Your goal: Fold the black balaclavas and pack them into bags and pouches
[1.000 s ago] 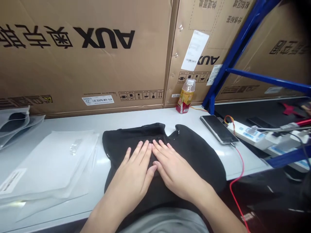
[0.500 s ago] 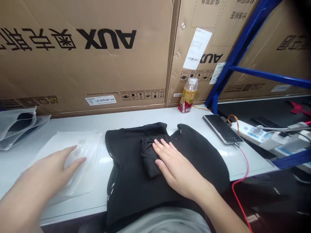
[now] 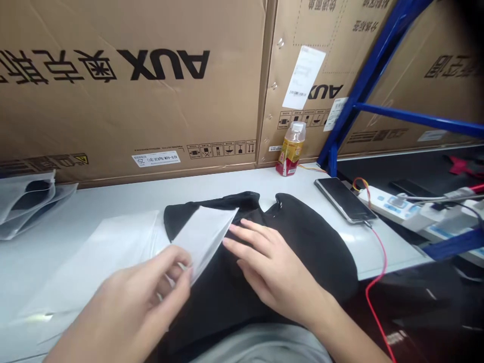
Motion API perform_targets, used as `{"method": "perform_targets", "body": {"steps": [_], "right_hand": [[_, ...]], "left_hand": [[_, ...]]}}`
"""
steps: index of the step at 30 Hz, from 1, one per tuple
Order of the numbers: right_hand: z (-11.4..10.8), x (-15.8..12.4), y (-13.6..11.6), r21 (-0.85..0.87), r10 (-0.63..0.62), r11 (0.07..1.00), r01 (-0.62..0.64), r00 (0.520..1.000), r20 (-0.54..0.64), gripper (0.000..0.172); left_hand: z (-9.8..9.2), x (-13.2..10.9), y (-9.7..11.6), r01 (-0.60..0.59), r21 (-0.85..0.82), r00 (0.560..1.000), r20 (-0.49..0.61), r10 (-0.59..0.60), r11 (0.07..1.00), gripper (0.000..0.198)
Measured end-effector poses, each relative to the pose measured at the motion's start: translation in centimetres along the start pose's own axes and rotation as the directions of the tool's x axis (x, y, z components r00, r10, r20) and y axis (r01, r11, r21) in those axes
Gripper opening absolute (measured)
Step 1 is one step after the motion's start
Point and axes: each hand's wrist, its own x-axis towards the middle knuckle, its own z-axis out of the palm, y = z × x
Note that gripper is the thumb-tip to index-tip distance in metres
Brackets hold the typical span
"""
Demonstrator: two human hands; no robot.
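Note:
My left hand (image 3: 151, 287) pinches the near edge of a translucent white bag (image 3: 204, 237), which is held tilted over the black cloth. My right hand (image 3: 268, 262) has its fingers spread, the tips close to the bag's right edge; whether they touch it is hard to tell. Under both lies the black cloth (image 3: 313, 242), spread on the white table and over its front edge. The small folded black piece is mostly hidden by the bag and my right hand. More translucent bags (image 3: 109, 247) lie flat left of the cloth.
Cartons (image 3: 132, 116) stand along the table's back edge. A drink bottle (image 3: 292, 150) is in front of them. Zip bags (image 3: 30, 201) lie at far left. A phone (image 3: 345, 200) with a red cable, a power strip (image 3: 393, 204) and a blue frame (image 3: 355, 101) are at right.
My left hand has moved right from the bag stack and now holds one bag over the cloth. My right hand has lifted slightly off the folded black piece, fingers more spread.

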Motion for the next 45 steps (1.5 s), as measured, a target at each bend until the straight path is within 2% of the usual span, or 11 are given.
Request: {"method": "perform_targets", "body": {"steps": [3,6,10,14,17,21,25,34,39,42,45], "right_hand": [[0.1,0.1,-1.0,-0.002,-0.075,0.997,0.075,0.994,-0.081,0.041],[0.5,0.2,-1.3,-0.032,-0.059,0.998,0.055,0.988,-0.142,0.026],[0.2,0.3,-0.9,-0.034,-0.041,0.999,0.04,0.998,-0.052,0.013],[-0.8,0.2,-0.4,0.074,-0.039,0.997,0.032,0.995,0.093,0.009],[-0.9,0.2,0.3,0.091,0.138,0.986,-0.139,0.99,0.022,0.024],[-0.5,0.5,1.4,-0.133,0.535,0.827,-0.546,0.837,-0.11,0.043],[-0.8,1.5,0.9,-0.261,0.617,0.756,-0.6,0.786,-0.019,0.046],[-1.2,3.3,-1.5,0.291,0.661,0.681,-0.672,0.735,0.152,0.04],[-2.3,2.9,0.5,0.847,0.729,0.289,-0.447,0.676,0.108,0.064],[-1.9,2.8,0.8,0.939,0.769,0.074,-0.337,0.618,0.161,0.065],[-0.4,2.3,0.4,0.905,0.779,0.118,-0.408,0.603,0.171,0.082]], "left_hand": [[1.8,0.1,1.9,-0.035,-0.126,0.986,0.155,0.055,0.991,0.027],[2.2,0.3,1.9,-0.087,-0.121,0.983,0.149,0.105,0.989,0.031],[1.3,0.7,1.2,-0.214,0.042,0.976,-0.03,0.215,0.976,0.02],[0.9,1.4,0.7,-0.156,0.256,0.928,-0.291,0.231,0.954,0.022],[1.2,1.6,0.7,-0.181,0.237,0.929,-0.278,0.245,0.954,0.021],[1.5,1.7,1.0,-0.195,0.179,0.951,-0.205,0.231,0.964,0.022],[1.9,2.1,1.0,-0.194,0.163,0.958,-0.181,0.223,0.967,0.025],[3.1,3.2,-0.3,-0.221,0.117,0.975,0.006,0.222,0.968,0.03],[3.7,3.1,0.7,-0.204,0.023,0.979,0.014,0.203,0.979,0.043],[4.6,2.9,2.1,-0.16,-0.117,0.986,0.02,0.163,0.98,0.046],[5.7,2.9,3.2,-0.118,-0.197,0.992,-0.066,0.107,0.973,0.042]]}}
